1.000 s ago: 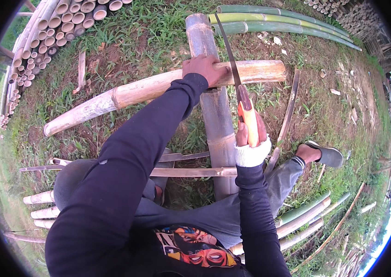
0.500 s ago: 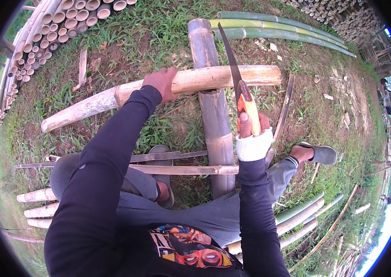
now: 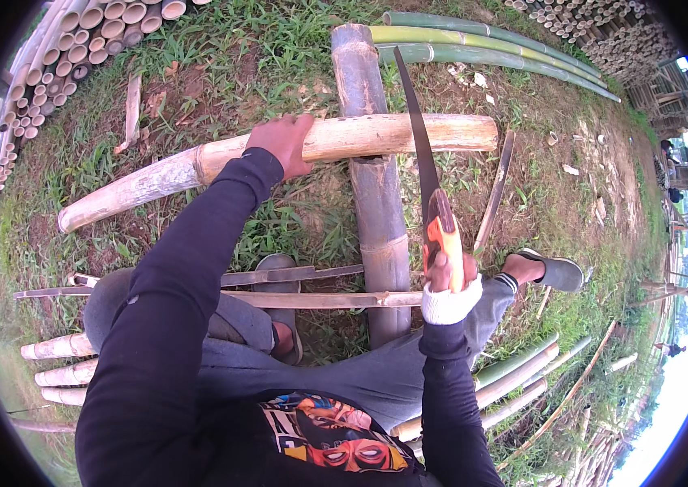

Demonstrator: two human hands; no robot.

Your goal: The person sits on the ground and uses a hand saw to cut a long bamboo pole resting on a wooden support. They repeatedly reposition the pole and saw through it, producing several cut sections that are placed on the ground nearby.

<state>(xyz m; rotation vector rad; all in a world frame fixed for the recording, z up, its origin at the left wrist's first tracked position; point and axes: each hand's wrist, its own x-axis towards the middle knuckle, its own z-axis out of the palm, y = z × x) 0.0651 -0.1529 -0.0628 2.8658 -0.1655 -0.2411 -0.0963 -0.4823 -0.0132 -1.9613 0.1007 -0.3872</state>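
Observation:
A pale, thick bamboo pole [image 3: 360, 138] lies across a darker upright-running bamboo log [image 3: 383, 213], resting where the log has a notch. My left hand [image 3: 281, 144] grips the pale pole just left of that crossing. In my right hand [image 3: 445, 274], which wears a white cuff, is a handsaw [image 3: 419, 122] with an orange and brown handle. Its long dark blade crosses the pole to the right of the log, with the tip pointing away from me. Whether the teeth bite into the bamboo cannot be made out.
Green bamboo poles [image 3: 490, 49] lie at the far right. Stacked cut bamboo [image 3: 76, 53] fills the far left. Split strips [image 3: 320, 299] cross near my legs, and more poles [image 3: 514, 381] lie at the lower right. My shoe [image 3: 559, 273] rests on the grass.
My right hand has drawn the handsaw back toward me, so its blade sits lower across the pole. My left hand keeps its grip in nearly the same place.

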